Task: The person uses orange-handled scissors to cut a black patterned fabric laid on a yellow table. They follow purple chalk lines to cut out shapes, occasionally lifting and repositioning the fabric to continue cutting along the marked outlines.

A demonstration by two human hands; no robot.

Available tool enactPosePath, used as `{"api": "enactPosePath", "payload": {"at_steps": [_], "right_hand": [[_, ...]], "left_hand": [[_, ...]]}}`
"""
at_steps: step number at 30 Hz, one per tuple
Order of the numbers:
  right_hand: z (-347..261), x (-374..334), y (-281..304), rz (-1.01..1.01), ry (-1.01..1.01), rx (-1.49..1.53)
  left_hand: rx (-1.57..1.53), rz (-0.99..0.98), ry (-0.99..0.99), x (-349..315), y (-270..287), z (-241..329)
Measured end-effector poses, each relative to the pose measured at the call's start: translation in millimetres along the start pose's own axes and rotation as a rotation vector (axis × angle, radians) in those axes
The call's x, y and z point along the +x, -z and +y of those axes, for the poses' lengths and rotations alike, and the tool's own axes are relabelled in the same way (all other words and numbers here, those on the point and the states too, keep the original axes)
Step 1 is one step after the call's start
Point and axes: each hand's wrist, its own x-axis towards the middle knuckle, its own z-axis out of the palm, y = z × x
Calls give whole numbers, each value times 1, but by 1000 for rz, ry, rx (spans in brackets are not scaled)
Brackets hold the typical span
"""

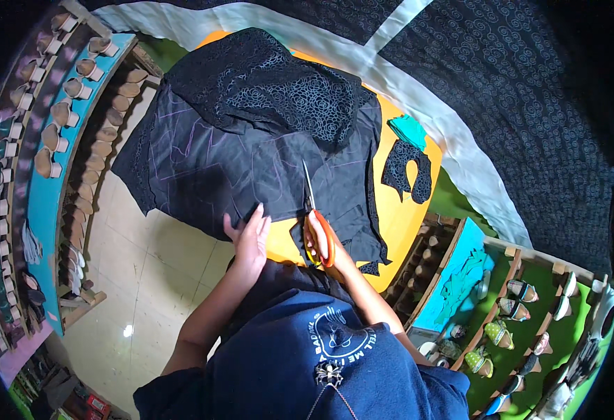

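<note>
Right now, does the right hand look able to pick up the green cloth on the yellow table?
Probably not at once: the right hand is holding the scissors. Otherwise the way looks free, as nothing seems to lie on top of the green cloth.

Seen from the wearer's own head, the left of two side-by-side fisheye cameras looks steeply down over the chest of a navy shirt (272, 364), with left hand (249, 245) and right hand (316, 231) close, near mid-frame. Beyond lies a yellow tabletop (399, 210); the wide lens bends a left-side shoe rack (46, 203) toward the darkened rim.
</note>
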Motion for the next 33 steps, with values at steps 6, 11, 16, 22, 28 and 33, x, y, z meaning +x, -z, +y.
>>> {"api": "enactPosePath", "payload": {"at_steps": [6, 11, 16, 22, 28, 33], "right_hand": [[9, 6, 0, -12, -21, 63], [8, 8, -2, 18, -86, 59], [7, 7, -2, -13, -19, 110], [6, 3, -2, 21, -29, 5], [14, 6, 3, 26, -83, 113], [14, 5, 3, 21, -65, 115]], "left_hand": [[-113, -242, 505, -10, -9, -11], [102, -376, 560, 35, -21, -41], [168, -79, 414, 12, -59, -40], [396, -32, 355, 36, -42, -50], [256, -63, 206, 26, -43, -49], [297, -145, 165, 28, -34, -47]]}}
